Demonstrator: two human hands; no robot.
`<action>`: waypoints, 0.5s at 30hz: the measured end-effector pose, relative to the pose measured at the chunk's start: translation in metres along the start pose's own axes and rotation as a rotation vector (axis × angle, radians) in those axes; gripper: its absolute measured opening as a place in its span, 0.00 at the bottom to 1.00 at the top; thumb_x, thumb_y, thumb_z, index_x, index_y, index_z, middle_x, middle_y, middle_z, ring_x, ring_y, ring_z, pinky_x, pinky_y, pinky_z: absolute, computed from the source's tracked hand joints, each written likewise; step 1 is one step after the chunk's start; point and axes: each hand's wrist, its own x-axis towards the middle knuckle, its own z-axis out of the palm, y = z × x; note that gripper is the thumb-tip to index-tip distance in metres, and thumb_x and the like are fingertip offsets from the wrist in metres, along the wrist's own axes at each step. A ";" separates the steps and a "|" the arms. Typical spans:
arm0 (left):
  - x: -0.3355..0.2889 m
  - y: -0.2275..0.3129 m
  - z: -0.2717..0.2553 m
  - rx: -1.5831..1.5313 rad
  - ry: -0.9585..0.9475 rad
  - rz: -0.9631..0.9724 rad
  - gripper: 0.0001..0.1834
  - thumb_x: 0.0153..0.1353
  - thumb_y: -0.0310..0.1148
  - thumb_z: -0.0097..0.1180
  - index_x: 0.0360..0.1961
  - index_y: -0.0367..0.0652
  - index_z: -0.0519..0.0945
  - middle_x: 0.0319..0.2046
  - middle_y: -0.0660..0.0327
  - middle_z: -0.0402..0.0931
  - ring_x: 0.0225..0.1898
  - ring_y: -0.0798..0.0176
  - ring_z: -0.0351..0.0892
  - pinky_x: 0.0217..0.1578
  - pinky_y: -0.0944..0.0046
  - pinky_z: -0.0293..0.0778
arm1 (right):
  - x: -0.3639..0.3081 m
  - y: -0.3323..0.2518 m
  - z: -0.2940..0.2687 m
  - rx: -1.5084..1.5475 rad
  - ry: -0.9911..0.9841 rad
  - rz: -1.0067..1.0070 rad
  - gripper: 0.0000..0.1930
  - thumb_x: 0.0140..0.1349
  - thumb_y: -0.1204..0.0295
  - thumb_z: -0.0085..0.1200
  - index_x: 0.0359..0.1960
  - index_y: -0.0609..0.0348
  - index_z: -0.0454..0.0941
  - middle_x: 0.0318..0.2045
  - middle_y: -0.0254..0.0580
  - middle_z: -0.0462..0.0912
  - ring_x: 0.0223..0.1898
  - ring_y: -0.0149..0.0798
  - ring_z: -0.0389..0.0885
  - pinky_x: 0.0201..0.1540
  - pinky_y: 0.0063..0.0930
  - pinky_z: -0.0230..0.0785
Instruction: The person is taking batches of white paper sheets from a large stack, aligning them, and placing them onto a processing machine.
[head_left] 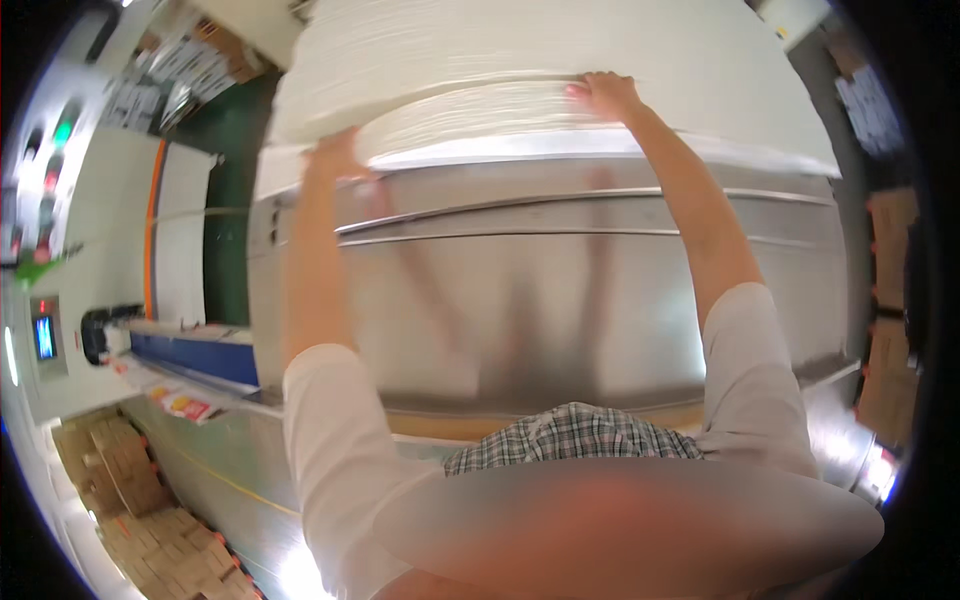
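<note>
A wide white sheet of thin, wrinkled material (480, 45) covers the far part of the metal table, with a raised fold (470, 105) along its near side. My right hand (608, 95) is closed at the right end of this fold, its fingers curled over the sheet. At the left end of the fold, by the sheet's near edge, is my left hand (340, 155); motion smears its fingers, so their grip is unclear. Both arms stretch forward across the bare steel surface (520, 310), which mirrors them.
Two raised metal strips (520, 205) run across the table. At left stand a white panel with an orange edge (155, 230) and a blue-sided unit (195, 355). Stacked cardboard boxes (165, 550) are at lower left, more cartons (890, 370) at right.
</note>
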 end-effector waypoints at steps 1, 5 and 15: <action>0.003 0.020 -0.004 0.014 -0.054 -0.028 0.59 0.24 0.50 0.71 0.62 0.48 0.55 0.60 0.53 0.56 0.61 0.48 0.53 0.56 0.35 0.48 | -0.015 0.052 -0.001 -0.078 -0.067 0.047 0.30 0.58 0.41 0.33 0.44 0.52 0.73 0.42 0.43 0.76 0.48 0.45 0.72 0.48 0.52 0.60; 0.019 -0.038 0.016 0.121 -0.099 -0.148 0.58 0.23 0.40 0.69 0.62 0.43 0.53 0.59 0.50 0.57 0.61 0.51 0.55 0.59 0.48 0.53 | -0.042 0.138 -0.028 -0.062 -0.180 0.017 0.34 0.51 0.39 0.41 0.55 0.45 0.65 0.51 0.41 0.70 0.56 0.46 0.64 0.53 0.53 0.55; 0.020 -0.029 0.028 0.268 -0.195 -0.305 0.62 0.24 0.34 0.73 0.62 0.43 0.47 0.60 0.54 0.54 0.60 0.43 0.53 0.57 0.46 0.55 | -0.092 0.414 -0.038 -0.246 -0.469 0.127 0.56 0.16 0.63 0.72 0.59 0.38 0.58 0.55 0.36 0.67 0.57 0.49 0.61 0.54 0.55 0.55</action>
